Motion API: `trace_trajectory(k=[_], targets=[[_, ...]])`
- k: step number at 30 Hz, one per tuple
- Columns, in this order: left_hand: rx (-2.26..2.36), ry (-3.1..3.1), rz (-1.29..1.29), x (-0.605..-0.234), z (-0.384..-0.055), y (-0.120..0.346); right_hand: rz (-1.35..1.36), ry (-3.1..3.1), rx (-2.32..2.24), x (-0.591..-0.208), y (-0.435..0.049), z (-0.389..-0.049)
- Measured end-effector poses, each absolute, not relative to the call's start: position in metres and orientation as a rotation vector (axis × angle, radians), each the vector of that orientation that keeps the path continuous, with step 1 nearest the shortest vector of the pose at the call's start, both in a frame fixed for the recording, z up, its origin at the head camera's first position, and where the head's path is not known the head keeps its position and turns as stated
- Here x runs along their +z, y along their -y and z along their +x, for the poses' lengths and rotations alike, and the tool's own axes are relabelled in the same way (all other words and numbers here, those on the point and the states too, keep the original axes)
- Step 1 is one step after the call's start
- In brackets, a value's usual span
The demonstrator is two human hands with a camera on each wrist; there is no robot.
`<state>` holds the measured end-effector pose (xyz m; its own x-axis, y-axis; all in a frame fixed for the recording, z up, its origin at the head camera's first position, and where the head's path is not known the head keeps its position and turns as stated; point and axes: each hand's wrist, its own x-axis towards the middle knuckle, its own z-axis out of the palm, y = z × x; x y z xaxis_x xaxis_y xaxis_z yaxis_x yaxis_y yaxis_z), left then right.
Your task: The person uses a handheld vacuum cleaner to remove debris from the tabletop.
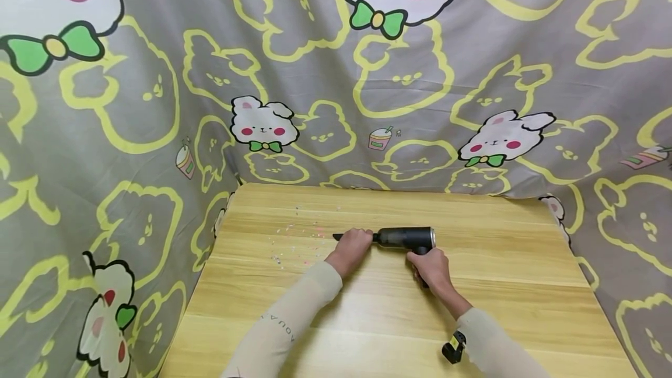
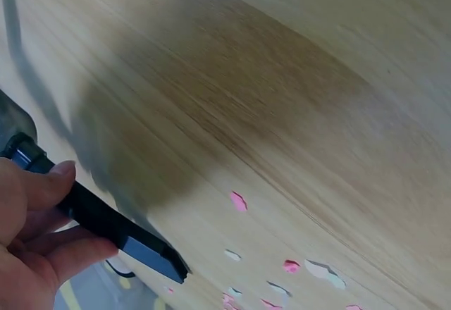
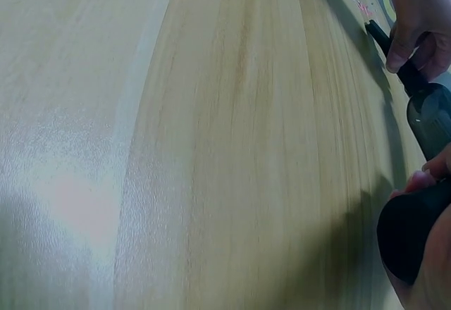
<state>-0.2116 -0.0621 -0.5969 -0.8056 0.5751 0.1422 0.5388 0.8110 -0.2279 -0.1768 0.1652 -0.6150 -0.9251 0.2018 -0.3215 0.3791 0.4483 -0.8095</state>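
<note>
A black handheld vacuum cleaner (image 1: 401,237) lies level over the wooden table, its nozzle pointing left. My right hand (image 1: 433,267) grips its handle, which also shows in the right wrist view as a dark rounded end (image 3: 409,236). With thumb and fingers, my left hand (image 1: 354,248) pinches the slim crevice nozzle (image 2: 106,222) near the front. The nozzle's slanted tip is close over the tabletop, beside scattered paper scraps (image 2: 291,265) in pink, white and pale blue. In the head view these scraps spread left of the nozzle.
The light wooden table (image 1: 472,319) is enclosed on the back and sides by a grey curtain (image 1: 325,80) with cartoon rabbits and yellow outlines. A small black device (image 1: 454,347) is strapped by the right sleeve.
</note>
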Motion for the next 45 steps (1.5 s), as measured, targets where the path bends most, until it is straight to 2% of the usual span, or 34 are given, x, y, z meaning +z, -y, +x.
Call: trace_trajectory(k=[45], targets=[[0.127, 2.876, -0.803, -0.593, -0.222, 0.088, 0.457, -2.545, -1.48, -0.614, -0.135, -0.183]])
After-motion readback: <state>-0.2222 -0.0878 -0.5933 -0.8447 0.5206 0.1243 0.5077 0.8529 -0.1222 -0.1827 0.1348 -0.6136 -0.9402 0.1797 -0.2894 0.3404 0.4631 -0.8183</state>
